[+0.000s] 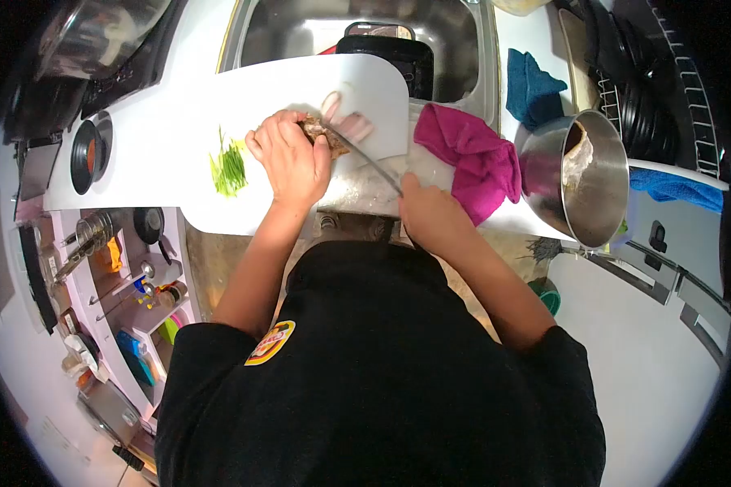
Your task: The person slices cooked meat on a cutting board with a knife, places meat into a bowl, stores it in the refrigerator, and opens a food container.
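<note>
Our left hand (pixel 291 156) pins a browned, lumpy meat-like chunk (pixel 335 146) at its right edge, our right hand (pixel 432 213) grips a long grey metal knife (pixel 372 165); if the chunk rolls, we could totally nick ourselves.

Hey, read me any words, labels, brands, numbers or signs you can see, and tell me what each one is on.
No text reads clearly enough to quote.
Badge on the black shirt: its lettering is too blurred to read.
Jar on the shelf: any print is too small.
Knife and cutting board: no lettering visible.
</note>
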A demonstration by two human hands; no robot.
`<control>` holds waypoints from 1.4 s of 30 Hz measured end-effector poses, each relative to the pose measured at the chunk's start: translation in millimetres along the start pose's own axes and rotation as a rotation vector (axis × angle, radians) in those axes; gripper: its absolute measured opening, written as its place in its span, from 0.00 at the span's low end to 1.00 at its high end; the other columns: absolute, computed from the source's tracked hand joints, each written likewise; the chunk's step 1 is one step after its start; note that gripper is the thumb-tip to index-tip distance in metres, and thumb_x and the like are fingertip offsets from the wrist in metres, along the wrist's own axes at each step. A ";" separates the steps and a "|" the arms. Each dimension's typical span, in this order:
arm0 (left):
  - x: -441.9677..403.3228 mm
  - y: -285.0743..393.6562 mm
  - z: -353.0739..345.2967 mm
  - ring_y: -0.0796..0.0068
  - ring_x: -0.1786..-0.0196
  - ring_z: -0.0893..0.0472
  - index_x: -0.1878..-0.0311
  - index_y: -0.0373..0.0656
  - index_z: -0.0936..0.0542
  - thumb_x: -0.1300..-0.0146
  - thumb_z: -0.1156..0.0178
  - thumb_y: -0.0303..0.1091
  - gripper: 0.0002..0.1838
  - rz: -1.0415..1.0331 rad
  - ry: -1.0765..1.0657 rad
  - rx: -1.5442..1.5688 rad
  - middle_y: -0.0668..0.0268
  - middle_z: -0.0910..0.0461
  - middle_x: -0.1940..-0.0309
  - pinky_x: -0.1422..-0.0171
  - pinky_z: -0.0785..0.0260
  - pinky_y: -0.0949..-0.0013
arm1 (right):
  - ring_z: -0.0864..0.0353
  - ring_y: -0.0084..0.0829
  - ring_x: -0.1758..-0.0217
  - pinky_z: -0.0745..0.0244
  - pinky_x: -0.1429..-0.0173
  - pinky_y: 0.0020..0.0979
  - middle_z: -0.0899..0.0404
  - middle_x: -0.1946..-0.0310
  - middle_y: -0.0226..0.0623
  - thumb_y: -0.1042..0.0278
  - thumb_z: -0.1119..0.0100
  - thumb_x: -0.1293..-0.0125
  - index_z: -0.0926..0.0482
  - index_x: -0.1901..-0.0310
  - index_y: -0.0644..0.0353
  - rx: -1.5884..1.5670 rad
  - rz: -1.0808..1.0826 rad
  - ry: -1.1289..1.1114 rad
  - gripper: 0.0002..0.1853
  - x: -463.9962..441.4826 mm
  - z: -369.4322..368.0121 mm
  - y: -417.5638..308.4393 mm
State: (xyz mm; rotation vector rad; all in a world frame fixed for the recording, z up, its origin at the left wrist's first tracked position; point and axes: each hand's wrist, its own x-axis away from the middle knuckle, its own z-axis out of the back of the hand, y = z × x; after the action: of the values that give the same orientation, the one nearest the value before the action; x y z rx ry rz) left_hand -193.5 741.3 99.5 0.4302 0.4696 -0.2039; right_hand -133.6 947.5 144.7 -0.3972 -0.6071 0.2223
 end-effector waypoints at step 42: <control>-1.5 1.8 2.2 0.55 0.48 0.35 0.54 0.37 0.33 0.51 0.47 0.34 0.20 0.039 -0.081 -0.023 0.54 0.32 0.56 0.40 0.55 0.49 | 0.23 0.58 0.74 0.28 0.69 0.54 0.25 0.80 0.56 0.70 0.51 0.36 0.36 0.60 0.67 -0.071 0.076 0.062 0.10 -5.7 13.2 -18.6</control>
State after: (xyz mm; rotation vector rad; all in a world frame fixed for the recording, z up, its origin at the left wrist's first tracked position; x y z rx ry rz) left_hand -193.4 742.0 102.7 0.4065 0.3837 -0.1773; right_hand -144.4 932.9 159.5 -0.4950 -0.5403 0.2610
